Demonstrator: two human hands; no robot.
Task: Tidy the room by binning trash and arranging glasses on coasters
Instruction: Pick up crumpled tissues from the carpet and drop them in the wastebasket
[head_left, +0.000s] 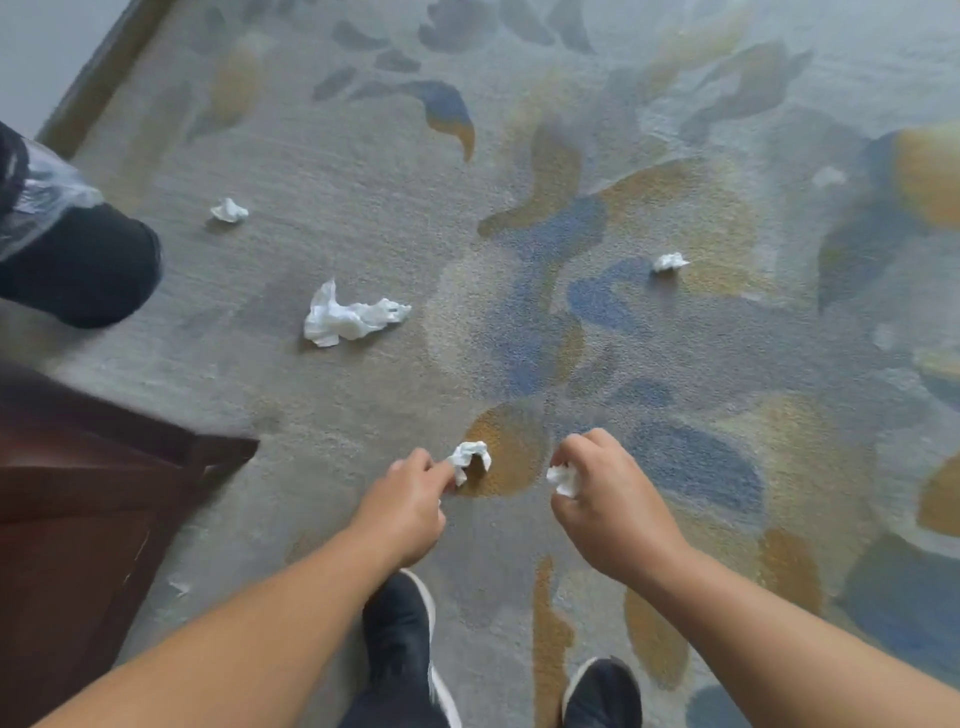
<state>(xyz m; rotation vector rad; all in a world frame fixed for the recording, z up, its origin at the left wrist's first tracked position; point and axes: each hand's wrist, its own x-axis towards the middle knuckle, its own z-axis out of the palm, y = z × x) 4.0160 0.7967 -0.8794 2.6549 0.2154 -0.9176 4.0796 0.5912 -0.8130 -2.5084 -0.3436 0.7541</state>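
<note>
A: Two grips: state?
B: Left grip pinches one tissue wad; right grip is clamped on a second wad, both near.
A: Remaining trash?
B: Large tissue, far left on carpet.

carpet: grey, with blue and ochre leaf shapes
tissues: white
shoes: dark, white soles
cabinet: dark reddish-brown

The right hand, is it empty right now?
No, the right hand has its fingers curled round a small crumpled white paper tissue.
</note>
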